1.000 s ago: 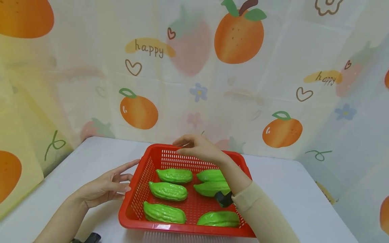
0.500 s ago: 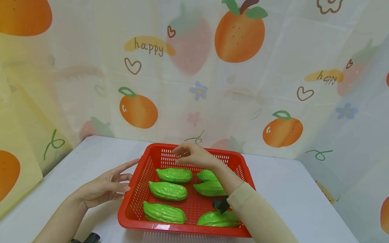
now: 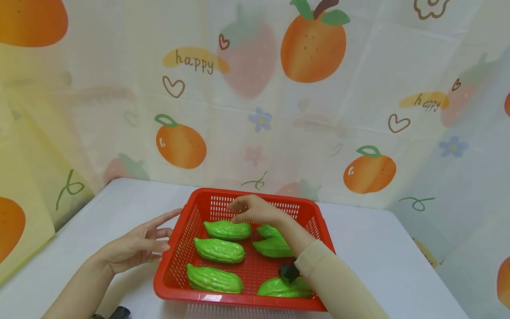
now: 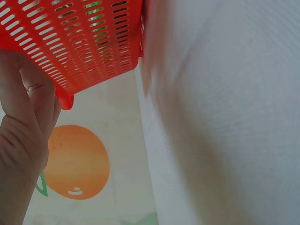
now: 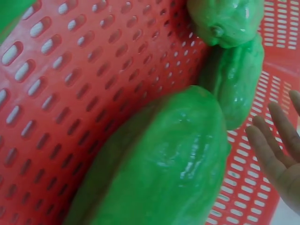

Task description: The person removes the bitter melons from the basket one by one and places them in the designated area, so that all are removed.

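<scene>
A red plastic basket (image 3: 215, 297) holds several glossy green, ridged bitter melons, lying in two columns. My left hand (image 3: 135, 248) touches the basket's left side from outside, fingers spread and mostly straight, thumb tip against the rim. In the left wrist view those fingers (image 4: 40, 93) lie along the slotted wall. Inside the basket, my right hand (image 3: 256, 210) hovers just over the far-left bitter melon (image 3: 227, 231), fingers loosely bent and gripping nothing. The right forearm partly covers the right-hand bitter melons (image 3: 272, 248). In the right wrist view a large bitter melon (image 5: 178, 154) fills the middle.
The basket stands on a white table (image 3: 374, 257). A fruit-printed cloth (image 3: 311, 133) hangs behind the table. Black wrist camera mounts (image 3: 288, 271) show at both wrists. Two more bitter melons (image 3: 219, 250) (image 3: 215, 280) lie along the basket's left column.
My right hand has come down from the far rim into the basket, toward the far-left bitter melon. My left hand and the basket have stayed nearly still.
</scene>
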`<action>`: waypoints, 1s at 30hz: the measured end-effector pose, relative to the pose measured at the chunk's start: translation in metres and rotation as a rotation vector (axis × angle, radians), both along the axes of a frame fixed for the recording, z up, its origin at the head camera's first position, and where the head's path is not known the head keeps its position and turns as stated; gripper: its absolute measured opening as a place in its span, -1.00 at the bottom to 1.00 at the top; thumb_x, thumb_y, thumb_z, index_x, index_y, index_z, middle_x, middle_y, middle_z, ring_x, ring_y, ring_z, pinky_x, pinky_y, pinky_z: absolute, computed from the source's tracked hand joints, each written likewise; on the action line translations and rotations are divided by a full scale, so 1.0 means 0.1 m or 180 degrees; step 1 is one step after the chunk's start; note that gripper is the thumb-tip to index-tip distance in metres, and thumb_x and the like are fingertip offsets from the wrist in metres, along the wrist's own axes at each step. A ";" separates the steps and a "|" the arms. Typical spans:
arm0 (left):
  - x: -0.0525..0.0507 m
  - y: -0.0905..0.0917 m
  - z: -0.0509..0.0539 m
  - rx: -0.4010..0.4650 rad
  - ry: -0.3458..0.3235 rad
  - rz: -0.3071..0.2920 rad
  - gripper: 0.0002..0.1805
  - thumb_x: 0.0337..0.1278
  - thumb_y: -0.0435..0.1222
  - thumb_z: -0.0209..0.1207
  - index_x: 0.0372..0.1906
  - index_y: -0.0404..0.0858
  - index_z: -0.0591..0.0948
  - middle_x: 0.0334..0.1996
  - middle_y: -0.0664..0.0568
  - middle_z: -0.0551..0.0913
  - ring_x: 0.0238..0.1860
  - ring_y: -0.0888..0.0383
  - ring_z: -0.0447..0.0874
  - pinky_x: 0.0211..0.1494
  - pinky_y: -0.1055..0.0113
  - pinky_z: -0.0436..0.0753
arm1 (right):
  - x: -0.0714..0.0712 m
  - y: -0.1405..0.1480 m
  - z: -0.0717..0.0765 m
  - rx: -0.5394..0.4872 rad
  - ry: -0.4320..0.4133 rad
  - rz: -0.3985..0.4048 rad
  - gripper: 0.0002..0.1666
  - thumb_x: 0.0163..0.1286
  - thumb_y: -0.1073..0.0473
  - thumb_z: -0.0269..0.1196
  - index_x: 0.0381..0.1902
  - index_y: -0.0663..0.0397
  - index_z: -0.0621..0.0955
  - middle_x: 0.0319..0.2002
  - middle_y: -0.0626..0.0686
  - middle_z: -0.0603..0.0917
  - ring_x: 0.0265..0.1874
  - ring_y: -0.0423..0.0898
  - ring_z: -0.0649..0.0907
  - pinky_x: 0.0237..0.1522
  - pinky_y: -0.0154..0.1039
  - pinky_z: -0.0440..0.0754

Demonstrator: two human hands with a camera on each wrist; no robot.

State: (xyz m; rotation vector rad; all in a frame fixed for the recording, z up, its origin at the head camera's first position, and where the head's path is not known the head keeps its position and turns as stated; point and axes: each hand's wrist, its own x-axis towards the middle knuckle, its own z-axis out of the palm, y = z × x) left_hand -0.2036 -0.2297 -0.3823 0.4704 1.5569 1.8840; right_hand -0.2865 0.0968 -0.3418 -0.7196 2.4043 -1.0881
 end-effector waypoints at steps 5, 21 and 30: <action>0.01 0.00 0.03 -0.0025 -0.0036 0.0012 -0.16 0.36 -0.39 0.01 0.57 0.15 -0.09 0.00 0.13 0.62 -0.08 0.23 0.74 0.09 0.15 0.72 | -0.01 0.01 -0.04 0.0083 -0.0001 0.0010 -0.48 0.32 0.19 0.30 0.24 0.06 0.56 0.23 0.15 0.62 0.28 0.07 0.56 0.22 -0.09 0.60; 0.00 -0.01 0.00 -0.0030 -0.0025 0.0012 -0.17 0.36 -0.39 0.00 0.56 0.19 -0.06 0.01 0.12 0.62 -0.08 0.21 0.74 0.09 0.15 0.72 | -0.03 0.03 -0.13 0.0395 0.0011 0.0171 -0.42 0.22 0.30 0.36 0.23 0.15 0.55 0.21 0.19 0.62 0.27 0.12 0.56 0.28 -0.01 0.55; 0.00 -0.01 -0.01 0.0000 0.0015 -0.0020 -0.18 0.37 -0.40 -0.01 0.56 0.20 -0.05 0.01 0.11 0.61 -0.08 0.21 0.74 0.07 0.16 0.73 | -0.01 0.05 -0.16 0.0655 0.0009 0.0320 -0.32 0.19 0.33 0.38 0.30 0.01 0.51 0.28 0.14 0.55 0.32 0.13 0.51 0.21 -0.03 0.59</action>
